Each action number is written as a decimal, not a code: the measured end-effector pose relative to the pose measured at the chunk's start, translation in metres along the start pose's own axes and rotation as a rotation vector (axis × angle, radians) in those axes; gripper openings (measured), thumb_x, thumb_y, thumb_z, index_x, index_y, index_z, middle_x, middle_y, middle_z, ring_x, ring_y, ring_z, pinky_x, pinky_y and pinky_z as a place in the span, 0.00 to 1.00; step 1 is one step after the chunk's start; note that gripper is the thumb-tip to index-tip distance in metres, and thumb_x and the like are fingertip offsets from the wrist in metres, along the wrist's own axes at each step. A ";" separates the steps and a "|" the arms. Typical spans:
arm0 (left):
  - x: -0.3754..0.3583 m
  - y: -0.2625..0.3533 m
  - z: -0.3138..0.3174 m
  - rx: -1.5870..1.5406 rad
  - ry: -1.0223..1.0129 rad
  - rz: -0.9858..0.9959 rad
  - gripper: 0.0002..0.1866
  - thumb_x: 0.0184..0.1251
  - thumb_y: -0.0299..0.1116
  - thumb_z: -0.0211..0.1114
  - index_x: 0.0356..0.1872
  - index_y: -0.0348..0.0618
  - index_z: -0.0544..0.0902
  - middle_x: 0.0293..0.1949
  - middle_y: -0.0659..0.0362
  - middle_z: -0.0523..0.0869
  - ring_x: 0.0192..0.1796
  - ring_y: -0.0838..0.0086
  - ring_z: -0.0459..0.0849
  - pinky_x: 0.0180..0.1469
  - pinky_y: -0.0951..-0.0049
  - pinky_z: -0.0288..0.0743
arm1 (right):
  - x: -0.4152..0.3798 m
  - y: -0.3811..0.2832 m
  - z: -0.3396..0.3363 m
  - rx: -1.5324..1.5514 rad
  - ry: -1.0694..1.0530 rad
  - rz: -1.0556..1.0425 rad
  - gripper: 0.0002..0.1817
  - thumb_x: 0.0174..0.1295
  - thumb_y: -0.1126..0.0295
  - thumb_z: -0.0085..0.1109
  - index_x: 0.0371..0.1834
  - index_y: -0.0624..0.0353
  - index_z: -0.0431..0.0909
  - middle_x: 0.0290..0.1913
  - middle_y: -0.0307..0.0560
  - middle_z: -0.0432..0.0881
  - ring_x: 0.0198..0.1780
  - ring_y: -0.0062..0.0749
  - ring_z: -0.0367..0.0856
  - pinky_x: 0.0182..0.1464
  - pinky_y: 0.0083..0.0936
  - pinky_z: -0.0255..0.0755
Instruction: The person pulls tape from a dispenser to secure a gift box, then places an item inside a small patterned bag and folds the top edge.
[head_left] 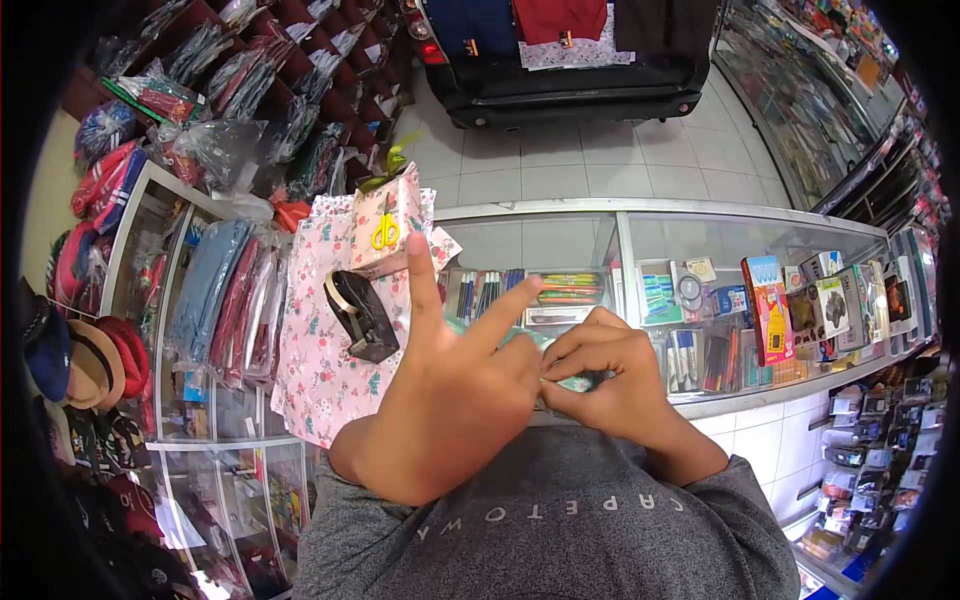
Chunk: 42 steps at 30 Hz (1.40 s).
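Observation:
My left hand (465,385) is raised at the chest, with two fingers stretched out and apart. Its other fingers bend in toward my right hand (612,375), which is closed in a pinch. Between the two hands a thin, pale green see-through strip (577,384), like ribbon, shows in part; my fingers hide most of it. Left of my hands a black tape dispenser (362,318) rests on pink floral wrapping paper (310,345). Behind it stands a box wrapped in the same floral paper (383,262), topped by a green bow (390,172), with yellow-handled scissors (385,232) on it.
A glass display counter (740,218) holding stationery runs in front of me and to the right. A red box (767,310) stands on the right. Bagged clothes (215,290) and hats (95,365) are at left. Beyond the counter is a vehicle's rear (580,95).

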<state>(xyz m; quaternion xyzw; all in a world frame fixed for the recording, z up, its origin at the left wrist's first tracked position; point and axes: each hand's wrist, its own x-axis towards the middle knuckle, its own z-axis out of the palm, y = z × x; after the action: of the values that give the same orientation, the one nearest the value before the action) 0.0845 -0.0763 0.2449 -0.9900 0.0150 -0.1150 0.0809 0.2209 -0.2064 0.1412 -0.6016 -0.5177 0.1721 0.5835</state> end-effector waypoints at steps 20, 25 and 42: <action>0.010 -0.037 0.009 -0.138 -0.165 0.328 0.07 0.51 0.34 0.70 0.30 0.47 0.91 0.36 0.64 0.91 0.59 0.72 0.87 0.79 0.47 0.67 | 0.002 -0.008 -0.006 -0.164 -0.106 0.010 0.06 0.52 0.68 0.77 0.30 0.56 0.93 0.38 0.40 0.87 0.42 0.39 0.78 0.49 0.38 0.72; 0.013 -0.051 0.011 -0.321 -0.154 0.305 0.06 0.57 0.37 0.72 0.29 0.47 0.90 0.37 0.64 0.92 0.59 0.71 0.88 0.77 0.47 0.68 | 0.006 -0.005 -0.007 -0.163 -0.099 -0.061 0.05 0.52 0.70 0.76 0.31 0.56 0.94 0.43 0.39 0.88 0.49 0.41 0.79 0.57 0.39 0.73; 0.026 -0.105 0.004 -0.572 -0.193 0.304 0.07 0.58 0.36 0.79 0.32 0.46 0.92 0.37 0.62 0.92 0.59 0.64 0.89 0.76 0.45 0.67 | 0.002 0.011 -0.020 -0.065 -0.138 0.013 0.04 0.53 0.71 0.77 0.31 0.56 0.94 0.46 0.40 0.88 0.56 0.40 0.81 0.64 0.39 0.71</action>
<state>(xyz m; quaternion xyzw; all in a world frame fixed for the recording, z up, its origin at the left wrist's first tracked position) 0.1118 0.0263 0.2643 -0.9652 0.1866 0.0013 -0.1829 0.2424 -0.2124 0.1374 -0.6101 -0.5580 0.2000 0.5257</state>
